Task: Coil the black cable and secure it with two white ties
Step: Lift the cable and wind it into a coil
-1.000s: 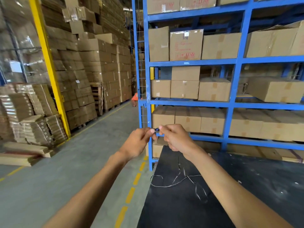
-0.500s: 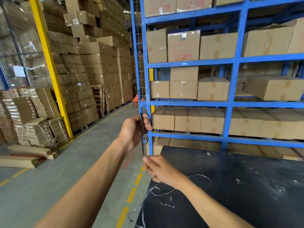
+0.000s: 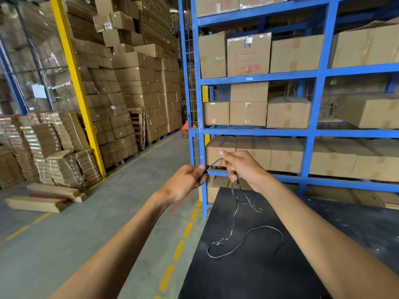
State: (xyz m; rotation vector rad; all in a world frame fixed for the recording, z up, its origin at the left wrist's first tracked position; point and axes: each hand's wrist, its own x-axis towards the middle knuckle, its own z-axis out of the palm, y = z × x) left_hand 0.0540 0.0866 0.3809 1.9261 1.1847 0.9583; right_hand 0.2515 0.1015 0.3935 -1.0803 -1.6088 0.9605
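My left hand [image 3: 185, 182] pinches a small bundle of loops of the thin black cable [image 3: 235, 214] at its fingertips. Just to the right and slightly higher, my right hand [image 3: 244, 167] grips the same cable, and a short span runs between the two hands. From my right hand the cable hangs down to the black table [image 3: 323, 255], where its loose length lies in an open curl. I see no white ties.
Blue shelving [image 3: 311, 134] full of cardboard boxes stands right behind the table's far edge. Left of the table is a concrete aisle with a dashed yellow line [image 3: 179, 249], a yellow post [image 3: 75, 83], flat cardboard stacks and pallets of boxes.
My right hand rose from low over the table to beside my left hand, pulling cable up. My left hand dropped slightly. The loose cable on the table shifted.
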